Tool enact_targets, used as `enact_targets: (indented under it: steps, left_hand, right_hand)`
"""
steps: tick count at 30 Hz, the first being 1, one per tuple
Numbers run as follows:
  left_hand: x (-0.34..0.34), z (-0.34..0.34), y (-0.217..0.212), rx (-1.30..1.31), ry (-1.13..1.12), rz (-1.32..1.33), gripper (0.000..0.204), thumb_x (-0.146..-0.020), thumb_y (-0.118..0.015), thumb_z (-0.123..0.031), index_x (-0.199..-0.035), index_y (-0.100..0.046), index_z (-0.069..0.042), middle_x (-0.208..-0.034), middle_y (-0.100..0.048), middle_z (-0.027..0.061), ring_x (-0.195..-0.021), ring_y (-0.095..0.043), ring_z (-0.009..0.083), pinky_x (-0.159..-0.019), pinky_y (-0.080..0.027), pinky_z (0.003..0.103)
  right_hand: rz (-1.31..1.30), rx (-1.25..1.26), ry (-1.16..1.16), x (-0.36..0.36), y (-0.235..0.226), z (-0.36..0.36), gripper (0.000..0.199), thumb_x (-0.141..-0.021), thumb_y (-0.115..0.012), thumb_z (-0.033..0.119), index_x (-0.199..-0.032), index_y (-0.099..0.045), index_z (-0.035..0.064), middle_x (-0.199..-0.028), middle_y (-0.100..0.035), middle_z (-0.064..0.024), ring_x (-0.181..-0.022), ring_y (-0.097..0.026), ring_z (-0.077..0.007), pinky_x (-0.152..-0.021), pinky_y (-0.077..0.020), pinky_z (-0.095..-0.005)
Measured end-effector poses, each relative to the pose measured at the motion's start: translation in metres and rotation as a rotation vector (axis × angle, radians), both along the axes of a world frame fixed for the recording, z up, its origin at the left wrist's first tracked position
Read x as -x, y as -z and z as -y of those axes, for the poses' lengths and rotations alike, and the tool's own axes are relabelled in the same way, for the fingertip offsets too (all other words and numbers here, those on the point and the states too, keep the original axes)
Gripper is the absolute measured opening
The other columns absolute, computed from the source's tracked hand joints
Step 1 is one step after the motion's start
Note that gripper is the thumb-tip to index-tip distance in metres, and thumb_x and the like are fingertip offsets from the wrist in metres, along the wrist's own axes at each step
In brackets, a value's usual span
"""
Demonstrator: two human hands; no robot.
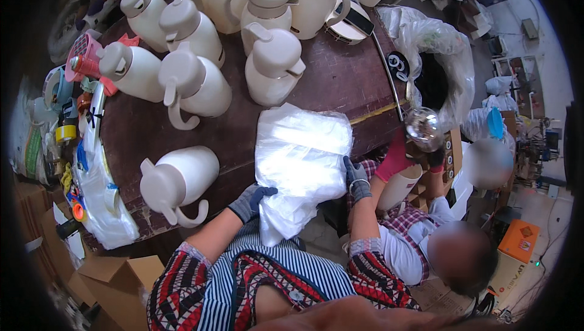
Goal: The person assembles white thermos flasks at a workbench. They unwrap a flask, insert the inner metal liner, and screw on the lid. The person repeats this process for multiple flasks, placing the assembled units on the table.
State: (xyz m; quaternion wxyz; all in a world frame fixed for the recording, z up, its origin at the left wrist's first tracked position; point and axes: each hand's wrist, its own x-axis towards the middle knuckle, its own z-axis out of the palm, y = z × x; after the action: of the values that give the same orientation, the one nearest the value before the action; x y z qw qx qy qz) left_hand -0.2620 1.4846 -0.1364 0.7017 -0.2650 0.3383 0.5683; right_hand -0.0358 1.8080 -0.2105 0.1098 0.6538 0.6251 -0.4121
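A shiny, translucent plastic bag [301, 154] lies over the table's near edge, its lower corner hanging crumpled. Glare hides whether anything is inside it. My left hand [250, 202], in a grey-blue work glove, is closed on the bag's lower left edge. At the bag's right edge, my right hand [358, 179], gloved the same way, grips the plastic; its fingertips are partly hidden. Left of the bag, a white jug-shaped flask [188, 176] with a grey lid and handle lies tilted. Beyond the bag's top edge stands another white flask [271, 69].
Several more white flasks [204, 84] crowd the far side of the dark red table [234, 142]. Flat plastic bags [109, 209] lie at the left edge, above a cardboard box [121, 273]. Close on my right, a co-worker [404, 240] has a silvery flask liner [424, 129] at hand.
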Motion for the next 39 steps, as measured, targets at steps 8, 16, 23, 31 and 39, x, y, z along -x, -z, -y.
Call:
enact_targets:
  steps: [8, 16, 23, 31, 39]
  left_hand:
    - [-0.007, 0.081, 0.030, -0.051, 0.185, -0.248, 0.059, -0.086, -0.074, -0.009, -0.140, -0.049, 0.000, -0.127, -0.063, 0.0142, -0.118, -0.061, 0.0281, -0.104, -0.051, 0.039]
    - [-0.013, 0.133, -0.060, -0.446, 0.400, -0.922, 0.061, -0.088, -0.079, -0.031, -0.134, -0.057, 0.003, -0.124, -0.067, 0.0127, -0.115, -0.061, 0.0204, -0.103, -0.047, 0.035]
    - [0.001, 0.187, -0.163, -0.654, 0.376, -1.244, 0.038, -0.088, -0.078, -0.032, -0.111, -0.071, -0.002, -0.103, -0.074, 0.0116, -0.094, -0.066, 0.0183, -0.087, -0.053, 0.036]
    - [0.119, 0.337, -0.202, -0.546, 0.185, -1.394, 0.056, -0.081, -0.084, -0.025, -0.127, -0.061, -0.002, -0.122, -0.067, 0.0142, -0.111, -0.063, 0.0249, -0.100, -0.049, 0.039]
    - [0.104, 0.585, -0.202, 0.077, -0.122, -1.038, 0.080, -0.083, -0.084, -0.016, -0.149, -0.041, -0.003, -0.142, -0.053, 0.0115, -0.125, -0.054, 0.0185, -0.105, -0.049, 0.035]
  right_hand:
    - [-0.485, 0.518, 0.320, 0.026, -0.017, 0.087, 0.068, -0.079, -0.087, 0.025, -0.134, -0.057, -0.0015, -0.125, -0.066, -0.0116, -0.106, -0.065, -0.0252, -0.097, -0.0509, -0.0382]
    - [-0.739, -0.319, 0.388, -0.052, -0.169, 0.188, 0.043, -0.086, -0.080, 0.014, -0.122, -0.064, -0.0032, -0.104, -0.070, -0.0078, -0.092, -0.066, -0.0171, -0.085, -0.0534, -0.0306]
    - [-0.934, -0.495, 0.348, -0.049, -0.352, 0.288, 0.038, -0.089, -0.074, 0.008, -0.124, -0.063, 0.0000, -0.115, -0.067, -0.0093, -0.101, -0.063, -0.0200, -0.093, -0.0512, -0.0338]
    - [-1.118, -0.375, 0.071, 0.090, -0.364, 0.387, 0.037, -0.086, -0.074, 0.002, -0.122, -0.064, -0.0004, -0.113, -0.068, -0.0079, -0.097, -0.064, -0.0180, -0.090, -0.0524, -0.0331]
    - [-1.246, 0.391, -0.220, 0.230, -0.307, 0.556, 0.029, -0.085, -0.074, -0.004, -0.113, -0.066, -0.0017, -0.107, -0.069, -0.0072, -0.097, -0.065, -0.0169, -0.089, -0.0544, -0.0322]
